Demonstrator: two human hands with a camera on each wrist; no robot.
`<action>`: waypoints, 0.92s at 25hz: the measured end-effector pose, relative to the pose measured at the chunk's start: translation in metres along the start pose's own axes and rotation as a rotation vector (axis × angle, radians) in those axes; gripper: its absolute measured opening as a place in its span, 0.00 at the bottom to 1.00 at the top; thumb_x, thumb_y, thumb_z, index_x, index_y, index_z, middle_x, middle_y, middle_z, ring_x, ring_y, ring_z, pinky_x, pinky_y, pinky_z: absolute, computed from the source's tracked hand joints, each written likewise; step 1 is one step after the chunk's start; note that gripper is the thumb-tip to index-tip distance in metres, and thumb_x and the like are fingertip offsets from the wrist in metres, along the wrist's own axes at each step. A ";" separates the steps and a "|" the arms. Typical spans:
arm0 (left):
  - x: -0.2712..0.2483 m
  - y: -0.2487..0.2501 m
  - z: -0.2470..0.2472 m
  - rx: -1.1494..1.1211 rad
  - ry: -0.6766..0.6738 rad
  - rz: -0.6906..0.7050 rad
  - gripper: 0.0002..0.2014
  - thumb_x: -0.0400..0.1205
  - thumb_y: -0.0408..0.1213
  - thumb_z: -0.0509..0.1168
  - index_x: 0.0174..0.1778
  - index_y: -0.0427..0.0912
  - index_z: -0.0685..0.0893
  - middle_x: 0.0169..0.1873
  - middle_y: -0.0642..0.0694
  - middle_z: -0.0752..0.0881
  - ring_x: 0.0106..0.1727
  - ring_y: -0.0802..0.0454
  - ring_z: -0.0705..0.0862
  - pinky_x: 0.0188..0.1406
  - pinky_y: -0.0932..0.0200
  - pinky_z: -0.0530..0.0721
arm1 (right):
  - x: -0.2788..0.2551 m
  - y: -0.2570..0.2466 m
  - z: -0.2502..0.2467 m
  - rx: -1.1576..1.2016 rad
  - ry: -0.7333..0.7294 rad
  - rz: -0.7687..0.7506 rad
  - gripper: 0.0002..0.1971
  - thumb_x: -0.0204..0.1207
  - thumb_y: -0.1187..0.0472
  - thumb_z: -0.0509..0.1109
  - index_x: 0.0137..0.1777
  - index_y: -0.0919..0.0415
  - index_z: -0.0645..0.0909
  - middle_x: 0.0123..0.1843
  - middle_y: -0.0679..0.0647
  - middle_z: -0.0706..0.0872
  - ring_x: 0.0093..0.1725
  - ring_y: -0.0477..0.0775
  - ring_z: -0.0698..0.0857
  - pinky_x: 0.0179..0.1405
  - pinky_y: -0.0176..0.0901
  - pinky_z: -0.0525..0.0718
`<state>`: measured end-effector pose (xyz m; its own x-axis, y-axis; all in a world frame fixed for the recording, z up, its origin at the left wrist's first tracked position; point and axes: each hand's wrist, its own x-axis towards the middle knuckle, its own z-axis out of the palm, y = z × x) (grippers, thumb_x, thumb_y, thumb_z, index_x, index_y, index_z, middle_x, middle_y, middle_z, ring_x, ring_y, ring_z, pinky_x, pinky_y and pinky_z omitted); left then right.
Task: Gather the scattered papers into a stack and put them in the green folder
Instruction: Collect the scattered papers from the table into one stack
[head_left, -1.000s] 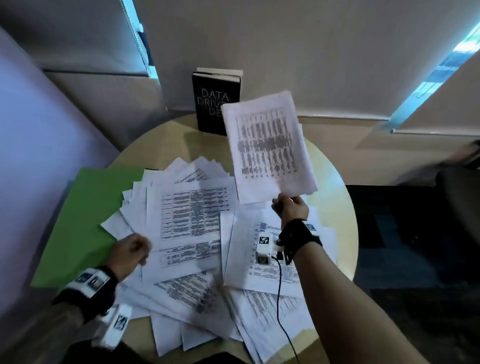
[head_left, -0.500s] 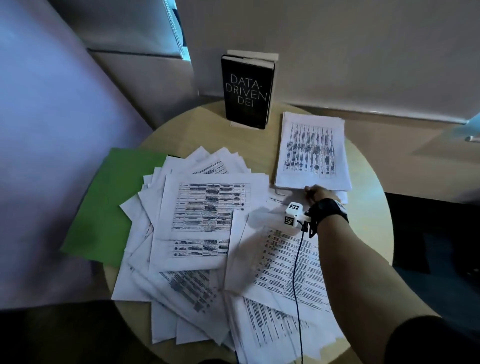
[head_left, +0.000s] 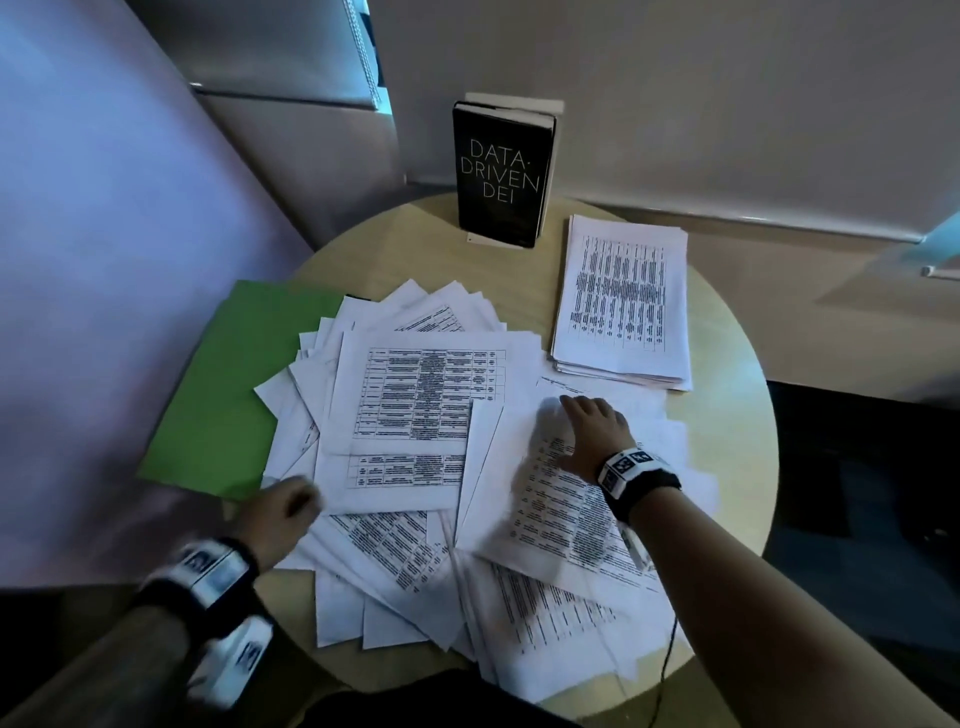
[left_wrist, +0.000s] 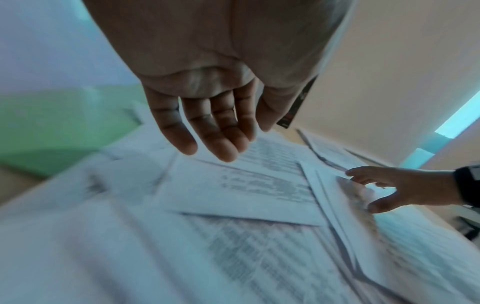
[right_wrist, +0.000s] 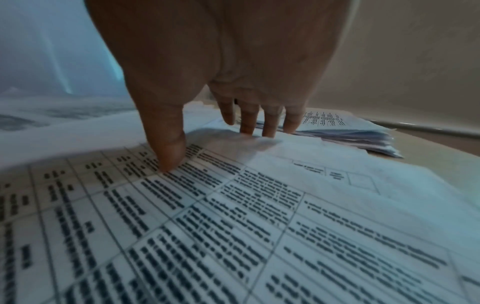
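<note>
Printed sheets (head_left: 415, 410) lie scattered over the round table (head_left: 727, 431), some overlapping the green folder (head_left: 234, 384) at the left. A neat stack of papers (head_left: 623, 301) rests at the back right. My right hand (head_left: 589, 421) lies flat on a loose sheet (right_wrist: 259, 205) just in front of the stack, fingers (right_wrist: 246, 123) straight, thumb tip touching the print. My left hand (head_left: 283, 512), blurred, hovers over the pile's left edge; the left wrist view shows its fingers (left_wrist: 218, 142) relaxed and holding nothing above the sheets (left_wrist: 233, 185).
A black book (head_left: 501, 171) stands upright at the table's back edge, left of the stack (right_wrist: 350, 133). A wall panel rises close on the left beyond the folder (left_wrist: 39, 127). Bare tabletop shows at the right rim.
My right hand set the held sheets down as a stack at the back right, then drew back onto a loose sheet. My left hand left the view and has come back over the pile.
</note>
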<state>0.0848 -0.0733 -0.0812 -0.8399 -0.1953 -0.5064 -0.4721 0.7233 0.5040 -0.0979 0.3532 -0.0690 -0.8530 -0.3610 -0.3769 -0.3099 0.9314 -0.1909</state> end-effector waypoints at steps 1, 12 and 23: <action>-0.017 0.050 -0.008 -0.039 0.002 -0.001 0.06 0.82 0.40 0.64 0.39 0.46 0.81 0.29 0.46 0.86 0.29 0.51 0.81 0.31 0.59 0.78 | -0.003 -0.001 -0.001 -0.035 -0.004 0.032 0.46 0.63 0.44 0.80 0.79 0.53 0.63 0.73 0.56 0.76 0.73 0.63 0.74 0.74 0.59 0.71; -0.016 0.123 0.024 -0.780 -0.177 -0.197 0.24 0.74 0.55 0.72 0.61 0.45 0.80 0.55 0.47 0.87 0.52 0.48 0.88 0.44 0.55 0.82 | -0.020 -0.017 -0.057 0.803 0.073 0.080 0.11 0.73 0.62 0.77 0.32 0.55 0.80 0.25 0.42 0.79 0.25 0.36 0.74 0.29 0.34 0.74; 0.023 0.038 -0.021 -1.117 -0.053 -0.273 0.08 0.78 0.30 0.70 0.52 0.39 0.85 0.43 0.44 0.91 0.50 0.42 0.83 0.48 0.52 0.81 | 0.009 -0.171 -0.025 1.441 0.051 0.269 0.06 0.76 0.55 0.75 0.44 0.57 0.88 0.38 0.55 0.88 0.39 0.57 0.84 0.43 0.52 0.84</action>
<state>0.0421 -0.0642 -0.0591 -0.6732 -0.2084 -0.7095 -0.6326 -0.3347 0.6985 -0.0635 0.1919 -0.0170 -0.8394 -0.1571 -0.5204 0.5092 0.1076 -0.8539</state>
